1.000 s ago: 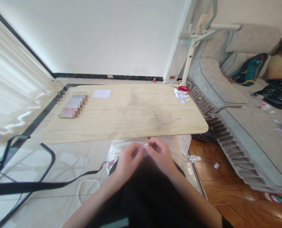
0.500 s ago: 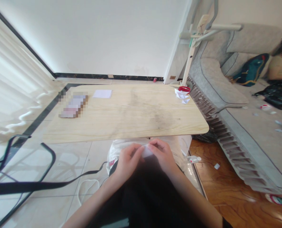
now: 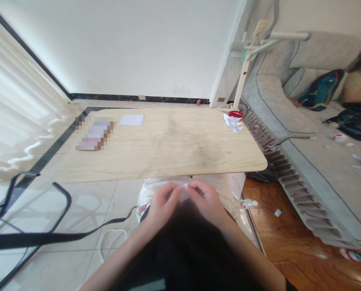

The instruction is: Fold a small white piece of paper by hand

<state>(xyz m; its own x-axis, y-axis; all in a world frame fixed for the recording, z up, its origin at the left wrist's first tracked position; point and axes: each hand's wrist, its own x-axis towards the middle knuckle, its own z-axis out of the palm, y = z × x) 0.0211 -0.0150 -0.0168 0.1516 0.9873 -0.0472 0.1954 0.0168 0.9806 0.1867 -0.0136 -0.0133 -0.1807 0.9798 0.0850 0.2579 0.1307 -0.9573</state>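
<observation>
A small piece of white paper (image 3: 184,195) is pinched between both hands, in front of the table's near edge and above the lap. My left hand (image 3: 165,202) grips its left side with thumb and fingers together. On the right side, my right hand (image 3: 207,200) holds it the same way. The lower part of the paper blends into shadow against the dark clothing. Folded white paper pieces (image 3: 233,122) lie at the right end of the wooden table (image 3: 168,149), beside red-handled scissors (image 3: 235,114). A stack of white paper (image 3: 132,120) rests at the back left.
A blurred-out object (image 3: 95,135) lies on the table's left. A grey sofa (image 3: 329,161) with a backpack (image 3: 321,89) and a seated person (image 3: 358,87) is at right. A plastic bottle (image 3: 249,203) lies below the table's right side. A black strap (image 3: 77,235) crosses the lower left.
The right hand's fingers have curled in slightly lower, and the two hands' fingertips are a little closer together. Less of the white paper shows between them.
</observation>
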